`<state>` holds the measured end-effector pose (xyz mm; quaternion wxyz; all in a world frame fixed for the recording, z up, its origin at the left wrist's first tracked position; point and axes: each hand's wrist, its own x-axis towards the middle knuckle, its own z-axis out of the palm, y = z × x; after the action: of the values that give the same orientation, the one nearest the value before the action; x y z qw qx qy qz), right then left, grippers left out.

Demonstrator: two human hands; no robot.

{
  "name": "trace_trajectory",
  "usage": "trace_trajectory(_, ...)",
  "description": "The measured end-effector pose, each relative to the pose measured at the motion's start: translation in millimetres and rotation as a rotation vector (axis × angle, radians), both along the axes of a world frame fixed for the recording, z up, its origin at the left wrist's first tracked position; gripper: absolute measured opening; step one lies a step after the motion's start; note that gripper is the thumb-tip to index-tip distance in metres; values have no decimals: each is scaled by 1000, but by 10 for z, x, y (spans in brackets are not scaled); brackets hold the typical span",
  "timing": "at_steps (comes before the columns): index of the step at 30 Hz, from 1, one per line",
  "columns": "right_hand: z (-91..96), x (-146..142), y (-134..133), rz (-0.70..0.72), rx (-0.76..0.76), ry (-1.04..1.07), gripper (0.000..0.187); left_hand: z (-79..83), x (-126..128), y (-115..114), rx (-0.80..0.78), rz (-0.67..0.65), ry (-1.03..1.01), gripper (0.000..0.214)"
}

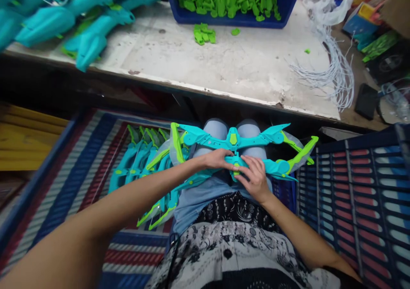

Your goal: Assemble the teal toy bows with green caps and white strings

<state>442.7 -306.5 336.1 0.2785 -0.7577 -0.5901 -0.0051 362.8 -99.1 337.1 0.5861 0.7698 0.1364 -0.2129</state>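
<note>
Two turquoise toy bow pieces with lime-green tips lie across my lap. The farther toy bow (250,142) rests over my knees and shows a green badge (233,139) at its centre. Both hands are on the nearer toy bow (276,167). My left hand (218,159) grips its centre from the left, thumb beside the small green centre piece (236,168). My right hand (255,178) closes on the same centre from the right, fingers over the top. The fingers partly hide the middle of this bow.
Several similar toy bows (130,163) stand stacked on a striped surface (80,173) at left. On the workbench (153,54) are turquoise toy bodies (92,36), a blue bin (224,22) of green parts, loose green pieces (204,33) and white cords (339,62). A dark crate (349,186) stands right.
</note>
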Motion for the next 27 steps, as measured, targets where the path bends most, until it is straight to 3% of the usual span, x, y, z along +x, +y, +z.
trace_trajectory(4, 16, 53, 106, -89, -202, 130, 55, 14, 30, -42, -16, 4, 24, 54)
trace_trajectory(7, 54, 105, 176, -64, -352, 93, 59, 53, 29, -115, 30, 27, 4, 49)
trace_trajectory(11, 145, 71, 130, -23, -415, -35, 48, 229, -130, -337, 356, -5, -93, 44)
trace_trajectory(14, 261, 14, 36, 44, -358, -107, 33, 353, -383, -506, 622, -86, -219, 35)
trace_trajectory(17, 423, 60, 21, 114, -266, -89, 37, 306, -616, -559, 842, -123, -389, 41)
trace_trajectory(19, 556, 191, 128, 178, -244, -16, 32, 196, -703, -542, 923, -50, -446, 45)
trace_trajectory(21, 697, 398, 387, 185, -209, 40, 25, 90, -736, -528, 937, 27, -460, 42)
trace_trajectory(23, 821, 653, 827, 111, -122, 18, 24, 30, -742, -544, 906, 80, -446, 46)
trace_trajectory(25, 902, 919, 1432, 27, -35, -60, 26, 14, -753, -592, 846, 123, -400, 45)
trace_trajectory(27, 929, 1168, 2123, -1, -46, -120, 26, 8, -778, -656, 771, 165, -323, 38)
